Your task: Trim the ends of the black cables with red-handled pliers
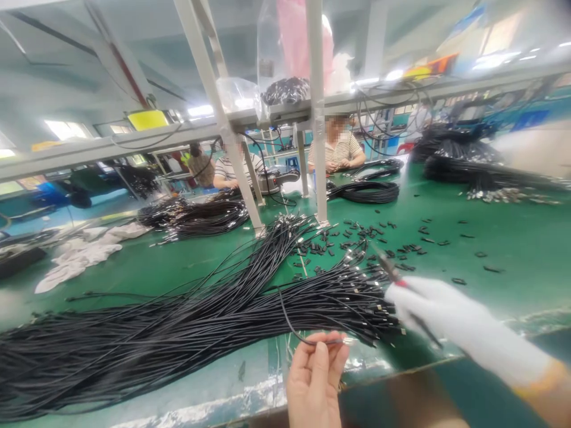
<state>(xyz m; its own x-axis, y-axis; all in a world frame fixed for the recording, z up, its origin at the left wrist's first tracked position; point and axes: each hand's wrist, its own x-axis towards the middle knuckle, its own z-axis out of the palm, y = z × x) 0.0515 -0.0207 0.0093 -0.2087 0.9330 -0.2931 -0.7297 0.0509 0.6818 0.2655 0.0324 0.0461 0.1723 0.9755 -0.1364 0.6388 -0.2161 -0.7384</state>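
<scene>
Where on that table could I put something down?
Right of the loose black pieces, below the heaped cables, the green table looks mostly bare; another patch lies between the white cloth and long black cables. Crowded: where pieces meet cable ends, beside the gloved right hand.

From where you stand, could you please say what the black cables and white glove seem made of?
The black cables look plastic- or rubber-sheathed, satin, with soft highlights. The white glove is probably fabric, matte, showing no shine; blur hides any weave.
</scene>
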